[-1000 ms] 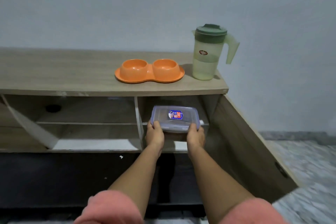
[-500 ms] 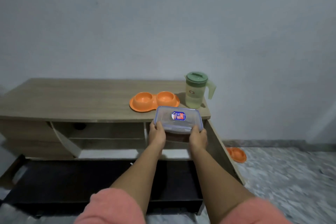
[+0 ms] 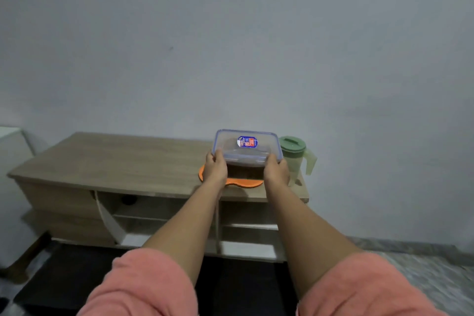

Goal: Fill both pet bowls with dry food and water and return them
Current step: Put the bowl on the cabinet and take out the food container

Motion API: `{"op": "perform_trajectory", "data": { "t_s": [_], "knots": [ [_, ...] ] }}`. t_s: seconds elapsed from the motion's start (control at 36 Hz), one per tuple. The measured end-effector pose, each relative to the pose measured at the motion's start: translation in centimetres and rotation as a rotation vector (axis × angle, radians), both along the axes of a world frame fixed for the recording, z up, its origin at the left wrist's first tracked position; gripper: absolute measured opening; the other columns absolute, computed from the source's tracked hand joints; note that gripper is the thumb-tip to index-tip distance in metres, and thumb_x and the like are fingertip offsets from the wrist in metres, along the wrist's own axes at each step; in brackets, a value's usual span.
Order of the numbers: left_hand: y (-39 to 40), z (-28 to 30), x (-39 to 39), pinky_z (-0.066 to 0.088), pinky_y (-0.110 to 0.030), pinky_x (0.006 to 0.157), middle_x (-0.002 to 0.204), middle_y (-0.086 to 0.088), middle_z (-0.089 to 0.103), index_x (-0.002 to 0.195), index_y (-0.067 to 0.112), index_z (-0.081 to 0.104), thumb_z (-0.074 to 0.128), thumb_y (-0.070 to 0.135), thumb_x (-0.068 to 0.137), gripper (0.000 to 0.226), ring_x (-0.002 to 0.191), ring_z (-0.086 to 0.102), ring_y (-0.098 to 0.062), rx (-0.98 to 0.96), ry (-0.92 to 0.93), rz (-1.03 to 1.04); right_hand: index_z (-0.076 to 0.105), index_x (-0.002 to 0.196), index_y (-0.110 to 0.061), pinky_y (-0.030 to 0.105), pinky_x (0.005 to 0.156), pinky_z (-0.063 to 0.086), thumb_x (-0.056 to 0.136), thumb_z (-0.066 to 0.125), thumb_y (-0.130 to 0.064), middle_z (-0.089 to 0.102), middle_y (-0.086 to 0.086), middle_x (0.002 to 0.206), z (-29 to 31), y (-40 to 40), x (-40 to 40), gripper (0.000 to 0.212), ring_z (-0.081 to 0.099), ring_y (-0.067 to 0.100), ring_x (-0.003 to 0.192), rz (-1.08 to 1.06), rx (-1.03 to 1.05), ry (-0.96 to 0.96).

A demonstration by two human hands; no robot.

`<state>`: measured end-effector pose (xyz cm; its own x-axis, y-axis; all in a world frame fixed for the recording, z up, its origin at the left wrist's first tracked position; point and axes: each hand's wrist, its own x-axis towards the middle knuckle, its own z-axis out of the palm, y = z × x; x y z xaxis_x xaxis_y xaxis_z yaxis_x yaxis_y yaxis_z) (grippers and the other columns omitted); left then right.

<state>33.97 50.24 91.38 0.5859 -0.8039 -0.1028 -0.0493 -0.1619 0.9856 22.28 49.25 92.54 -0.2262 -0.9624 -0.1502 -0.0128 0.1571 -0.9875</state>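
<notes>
Two hands carry one thing here, and we see them from above with both forearms stretched out from salmon-pink sleeves (image 3: 143, 287). At the far left edge we make out part of something pale (image 3: 11, 151) standing by the wall, too cropped to name. Next comes the long wooden table (image 3: 115, 161), its top bare on the left half, with open shelf compartments (image 3: 154, 213) underneath and a dark mat (image 3: 77, 272) on the floor in front. Moving right, our left hand (image 3: 216, 170) is closed on the near left corner of a clear lidded container (image 3: 246, 147), thumb on the lid, fingers under the base. The container, with a blue and red label on its lid and something dark inside, is held level in the air above the right end of the table. It and our hands hide most of the orange pet bowls (image 3: 239, 182); only the near rim and a sliver at the left show beneath, resting on the table. Our right hand (image 3: 276, 171) is closed on the near right corner in the same manner. Just beside the container, partly behind its right edge, stands a pale green pitcher (image 3: 297, 161) with a darker green lid, handle pointing right. Grey speckled floor (image 3: 423, 264) lies at the far right.
</notes>
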Motion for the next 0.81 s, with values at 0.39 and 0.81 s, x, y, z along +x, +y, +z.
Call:
{"op": "perform_trajectory", "data": {
  "t_s": [0.39,0.81],
  "knots": [
    [-11.4,-0.1,11.4,0.041,-0.038,0.102,0.129,-0.017,0.057,0.129,0.009,0.051,0.032,0.027,0.099,0.04,0.118,0.053,-0.033,0.033,-0.124,-0.159,0.05,0.124,-0.004,0.032,0.083,0.032,0.097,0.041,-0.036,0.053,0.017,0.128,-0.6,-11.2,9.2,0.043,0.049,0.031,0.114,-0.054,0.007,0.081],
    [-23.3,-5.8,13.8,0.04,-0.029,0.083,0.121,-0.017,0.059,0.123,0.004,0.055,0.036,0.03,0.098,0.04,0.11,0.055,-0.03,0.142,-0.029,-0.209,0.053,0.121,-0.006,0.037,0.09,0.042,0.094,0.045,-0.032,0.056,0.015,0.119,-5.9,-23.3,11.5,0.039,0.05,0.028,0.099,-0.102,0.12,0.074]
  ]
}}
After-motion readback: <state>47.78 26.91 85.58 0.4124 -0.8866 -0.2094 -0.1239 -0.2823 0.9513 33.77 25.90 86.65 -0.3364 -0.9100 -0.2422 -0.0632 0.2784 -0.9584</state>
